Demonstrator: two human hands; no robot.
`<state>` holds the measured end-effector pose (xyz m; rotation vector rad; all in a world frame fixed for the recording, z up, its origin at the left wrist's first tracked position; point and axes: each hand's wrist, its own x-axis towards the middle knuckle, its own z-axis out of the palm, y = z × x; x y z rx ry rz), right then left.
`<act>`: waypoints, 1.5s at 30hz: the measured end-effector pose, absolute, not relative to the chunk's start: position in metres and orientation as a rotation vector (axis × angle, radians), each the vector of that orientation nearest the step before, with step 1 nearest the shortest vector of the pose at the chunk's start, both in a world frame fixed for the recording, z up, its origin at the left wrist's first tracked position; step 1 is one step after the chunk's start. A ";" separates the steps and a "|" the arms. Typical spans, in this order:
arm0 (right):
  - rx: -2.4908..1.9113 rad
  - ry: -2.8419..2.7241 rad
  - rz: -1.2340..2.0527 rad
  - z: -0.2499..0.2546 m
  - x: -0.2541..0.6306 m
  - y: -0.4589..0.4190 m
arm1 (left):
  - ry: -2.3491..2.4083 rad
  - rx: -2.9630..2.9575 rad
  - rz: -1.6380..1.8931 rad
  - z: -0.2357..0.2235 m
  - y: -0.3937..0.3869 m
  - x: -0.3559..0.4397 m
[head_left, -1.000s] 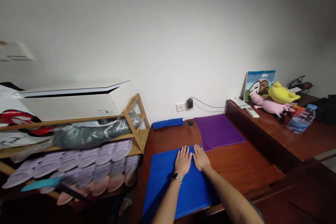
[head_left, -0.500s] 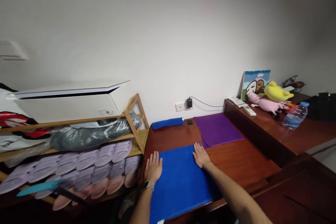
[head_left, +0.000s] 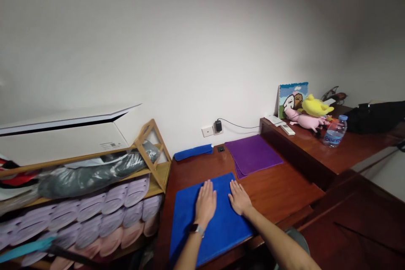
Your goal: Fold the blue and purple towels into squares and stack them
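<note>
A blue cloth (head_left: 221, 228) lies spread flat on the reddish-brown wooden desk (head_left: 265, 185), its near edge at the desk's front. My left hand (head_left: 206, 204) rests flat on the middle of the cloth, fingers stretched forward, a watch on its wrist. On the cloth's right edge lies my right hand (head_left: 239, 198), palm down with fingers extended. Neither hand grips anything. Behind them a folded purple cloth (head_left: 253, 155) sits on the desk, and a narrow folded blue cloth (head_left: 193, 152) lies along the wall.
Left of the desk stands a wooden rack (head_left: 155, 156) with several lilac slippers (head_left: 115, 198) and a white box (head_left: 79, 137) on top. A raised desk section (head_left: 319, 152) at right bears a water bottle (head_left: 336, 131), plush toys (head_left: 305, 120) and a remote (head_left: 287, 130). A black plug (head_left: 218, 125) is in the wall.
My left hand has moved right, from the cloth's left edge onto its middle. My right hand stays near the right edge. The camera view has shifted slightly to the right.
</note>
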<state>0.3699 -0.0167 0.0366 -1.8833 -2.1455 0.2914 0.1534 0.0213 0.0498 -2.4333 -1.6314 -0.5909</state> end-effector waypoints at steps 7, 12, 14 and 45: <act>-1.888 -2.179 0.311 0.034 0.371 -0.013 | -1.661 -2.629 -0.442 0.024 -0.010 0.206; -1.891 -2.158 0.325 0.028 0.370 -0.010 | -2.096 -2.217 -0.363 0.008 -0.029 0.071; -1.899 -2.162 0.332 0.032 0.370 -0.009 | -2.190 -2.110 -0.366 0.006 -0.040 0.028; -1.847 -2.088 0.309 0.018 0.366 -0.083 | -2.026 -2.195 -0.408 0.000 -0.086 0.069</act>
